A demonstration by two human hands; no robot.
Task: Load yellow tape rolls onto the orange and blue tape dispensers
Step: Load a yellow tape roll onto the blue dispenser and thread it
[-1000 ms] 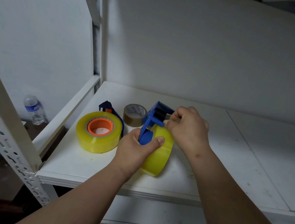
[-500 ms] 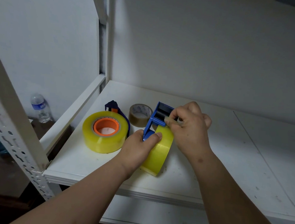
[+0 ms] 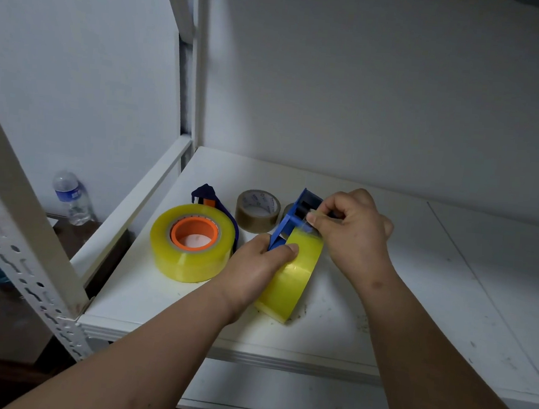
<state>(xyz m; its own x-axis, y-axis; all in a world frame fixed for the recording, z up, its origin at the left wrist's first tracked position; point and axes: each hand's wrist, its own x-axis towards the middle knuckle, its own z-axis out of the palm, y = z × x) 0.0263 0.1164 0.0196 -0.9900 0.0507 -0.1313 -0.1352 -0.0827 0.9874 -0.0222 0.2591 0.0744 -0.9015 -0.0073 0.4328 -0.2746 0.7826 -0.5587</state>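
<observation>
A yellow tape roll stands on edge on the white shelf, mounted in a blue dispenser. My left hand grips the roll and the dispenser's lower frame, thumb across the roll's top. My right hand pinches the clear free end of the tape at the dispenser's head. To the left, a second yellow roll lies flat on an orange hub, with a dark blue dispenser part behind it.
A brown tape roll lies flat behind the blue dispenser. A perforated shelf post rises at the front left corner. A water bottle stands on the floor beyond the shelf's left rail. Small debris specks dot the shelf near the front.
My right hand has shifted slightly at the dispenser's head, drawing the tape end across it. The left hand keeps its grip on the roll; the view has tilted a little.
</observation>
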